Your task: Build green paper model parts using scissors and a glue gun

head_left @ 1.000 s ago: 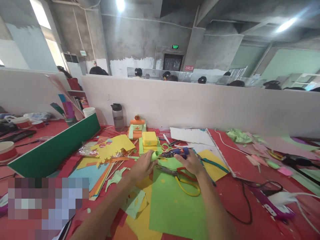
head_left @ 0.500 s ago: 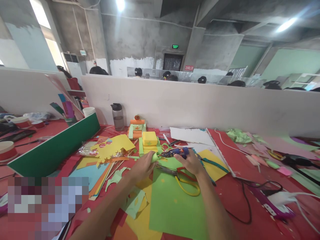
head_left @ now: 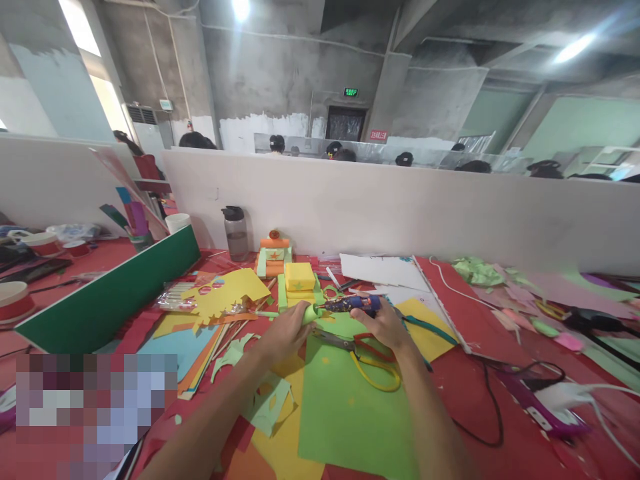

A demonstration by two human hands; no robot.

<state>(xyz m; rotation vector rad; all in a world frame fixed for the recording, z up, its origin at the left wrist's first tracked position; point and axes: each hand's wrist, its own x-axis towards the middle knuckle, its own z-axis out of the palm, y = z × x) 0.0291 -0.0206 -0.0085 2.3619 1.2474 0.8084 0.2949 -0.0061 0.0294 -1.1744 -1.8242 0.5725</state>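
My left hand (head_left: 290, 329) is closed around a small light-green paper roll (head_left: 311, 313). In my right hand (head_left: 383, 323) is a dark blue hot glue gun (head_left: 353, 305), its nozzle pointing left at the roll's near end. Whether the tip touches the paper I cannot tell. Below both hands, scissors (head_left: 375, 373) with a yellow and red handle lie on a large green sheet (head_left: 355, 420). Just beyond the hands stands a yellow and green paper model (head_left: 300, 279). Behind it to the left is an orange and green paper model (head_left: 274, 257).
A water bottle (head_left: 236, 233) stands by the white partition (head_left: 400, 207). A green board (head_left: 115, 287) rises at the left. Cut yellow card (head_left: 230, 293) and coloured sheets lie left of my hands. A purple power strip (head_left: 543, 407) with cords sits at the right.
The glue gun has shifted very slightly, with its nozzle staying at the paper roll. My left hand keeps the roll in nearly the same place.
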